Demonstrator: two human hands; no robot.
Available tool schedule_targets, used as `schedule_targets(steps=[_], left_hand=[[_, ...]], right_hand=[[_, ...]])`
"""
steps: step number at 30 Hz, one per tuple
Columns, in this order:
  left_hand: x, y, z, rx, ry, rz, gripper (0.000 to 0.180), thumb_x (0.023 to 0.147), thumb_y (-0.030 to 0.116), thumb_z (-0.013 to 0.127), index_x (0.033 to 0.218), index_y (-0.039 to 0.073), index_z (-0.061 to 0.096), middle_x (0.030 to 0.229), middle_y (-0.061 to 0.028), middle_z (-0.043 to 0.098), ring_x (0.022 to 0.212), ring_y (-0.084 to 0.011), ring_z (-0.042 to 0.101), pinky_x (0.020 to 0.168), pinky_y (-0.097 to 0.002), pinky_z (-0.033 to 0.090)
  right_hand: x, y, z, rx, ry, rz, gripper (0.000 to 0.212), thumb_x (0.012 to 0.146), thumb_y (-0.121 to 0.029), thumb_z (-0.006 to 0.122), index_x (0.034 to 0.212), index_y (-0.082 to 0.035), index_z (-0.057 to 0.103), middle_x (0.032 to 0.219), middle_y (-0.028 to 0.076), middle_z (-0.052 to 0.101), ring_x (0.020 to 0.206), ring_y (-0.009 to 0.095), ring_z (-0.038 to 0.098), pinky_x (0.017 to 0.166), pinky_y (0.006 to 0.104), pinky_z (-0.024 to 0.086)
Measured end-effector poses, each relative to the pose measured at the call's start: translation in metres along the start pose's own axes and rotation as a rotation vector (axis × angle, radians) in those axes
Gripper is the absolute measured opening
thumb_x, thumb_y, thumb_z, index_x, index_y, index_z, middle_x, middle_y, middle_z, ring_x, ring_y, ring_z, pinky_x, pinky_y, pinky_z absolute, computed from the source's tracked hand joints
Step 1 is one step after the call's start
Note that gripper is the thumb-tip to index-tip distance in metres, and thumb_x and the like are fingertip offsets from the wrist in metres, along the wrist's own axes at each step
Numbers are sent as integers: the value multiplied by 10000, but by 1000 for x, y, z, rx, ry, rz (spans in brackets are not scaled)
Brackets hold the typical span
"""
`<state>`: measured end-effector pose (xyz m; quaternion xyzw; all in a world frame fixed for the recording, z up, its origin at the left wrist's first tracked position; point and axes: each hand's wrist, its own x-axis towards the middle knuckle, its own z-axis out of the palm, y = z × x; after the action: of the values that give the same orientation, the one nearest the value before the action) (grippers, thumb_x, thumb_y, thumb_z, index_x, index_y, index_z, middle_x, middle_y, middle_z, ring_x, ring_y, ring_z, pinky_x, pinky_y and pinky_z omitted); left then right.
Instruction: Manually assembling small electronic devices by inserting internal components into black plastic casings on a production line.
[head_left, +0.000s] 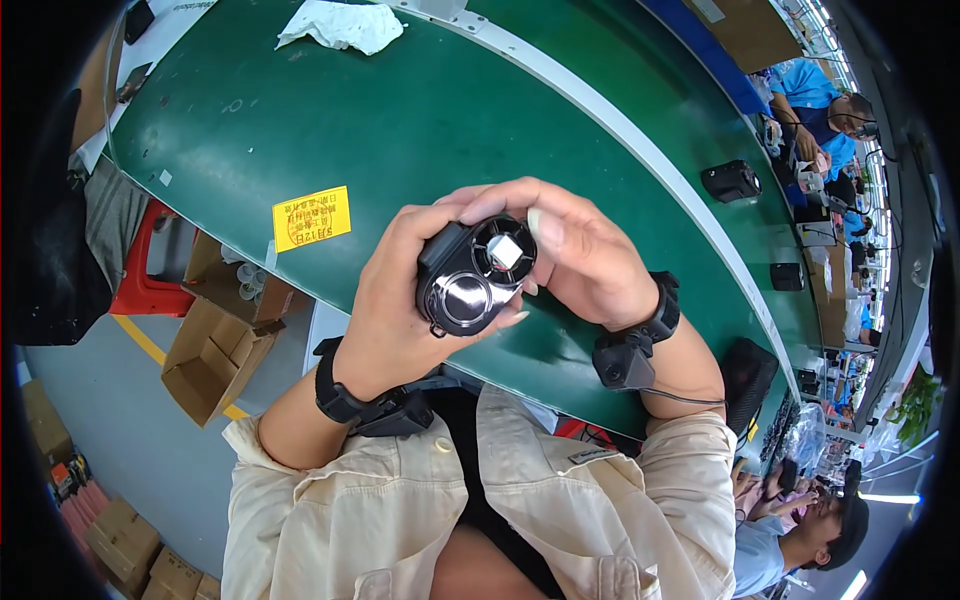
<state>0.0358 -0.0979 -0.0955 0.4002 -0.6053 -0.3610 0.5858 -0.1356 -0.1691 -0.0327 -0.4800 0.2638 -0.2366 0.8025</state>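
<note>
I held a glossy black device (447,246) over the green desk (220,120), close to its near edge, my left hand (385,310) wrapped about one side and my right hand (598,268) gripping the other. A yellow label (312,218) lay leftward, beside that edge. A crumpled white cloth (342,27) rested by the far edge; an open cardboard box (212,372) stood below.

Device (464,302), centre: plastic-looking, front glossy.
Tabletop (480,130), 12 o'clock: smooth, faint sheen.
Slip (312,218), 10 o'clock: matt paper.
Crumpled sheet (342,27), 11 o'clock: paper or cloth unclear.
Box (205,385), toward 8 o'clock: matt cardboard.
Stool (150,298), 9 o'clock: smooth plastic.
Shirt (350,520), 6 o'clock: matt cloth.
</note>
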Motion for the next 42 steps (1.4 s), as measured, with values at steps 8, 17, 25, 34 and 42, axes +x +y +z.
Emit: schedule_targets(steps=[8,17,25,34,42], left_hand=[[-2,5,2,69,-46,-6,745,624,149,896,1237,56,481,1140,-147,571,1006,-293,605,841,-366,492],[1,2,4,138,-18,91,775,611,176,907,1242,45,476,1129,-145,571,977,-289,601,823,-360,493],[-5,-4,10,-15,27,87,780,601,175,914,1233,50,475,1108,-134,571,1000,-295,595,828,-358,492],[-6,3,6,176,-9,66,793,601,184,914,1239,57,460,1125,-133,573,1030,-305,596,953,-421,467],[-8,-1,8,220,27,131,763,614,174,904,1223,66,457,1145,-130,571,1061,-304,592,1059,-554,367]], right_hand=[[-13,-4,6,-273,42,22,269,937,-160,594,1162,-18,558,1318,207,523,1174,240,545,967,381,473],[-6,8,-1,-38,30,-53,290,949,-206,577,1171,-22,546,1304,198,524,1196,246,526,1001,383,443],[-13,0,-2,-165,-23,-66,429,959,-262,548,1307,-17,494,1329,179,496,1231,235,486,1035,368,399],[-17,11,15,-176,-19,-189,399,962,-209,537,1295,11,530,1347,167,487,1232,226,486,1045,364,390],[-8,16,4,-104,-163,-253,353,983,-171,496,1276,19,552,1366,172,479,1273,245,465,1044,406,406]])
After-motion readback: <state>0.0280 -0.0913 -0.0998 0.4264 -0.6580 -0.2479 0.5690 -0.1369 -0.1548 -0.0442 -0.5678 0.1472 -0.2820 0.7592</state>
